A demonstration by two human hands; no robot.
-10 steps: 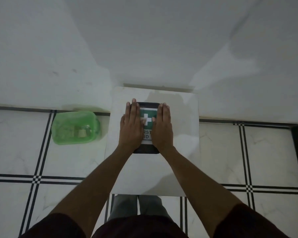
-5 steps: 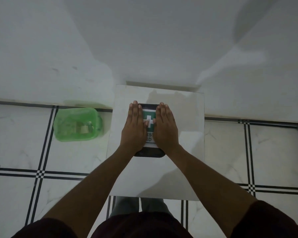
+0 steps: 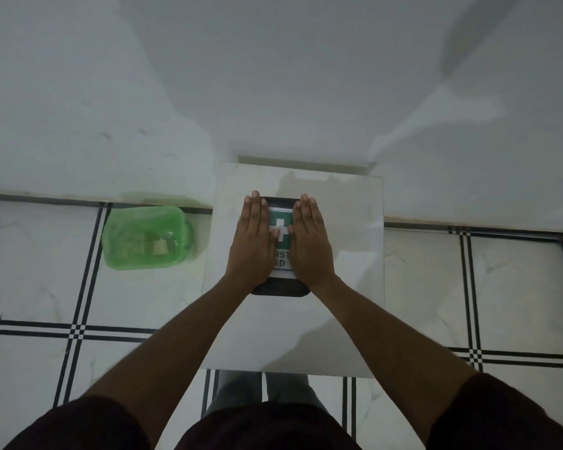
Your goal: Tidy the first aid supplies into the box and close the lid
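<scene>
Both hands, left (image 3: 252, 241) and right (image 3: 311, 241), flat on seemingly closed box (image 3: 280, 287), mid-table (image 3: 348, 222).

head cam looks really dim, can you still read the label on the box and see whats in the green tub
Head view: dim, flat light with soft shadows on the wall. On the box the white cross shows, but the left hand and right hand hide part of the lettering. The green tub is murky; its contents cannot be made out. Floor lines bow toward the edges.
</scene>
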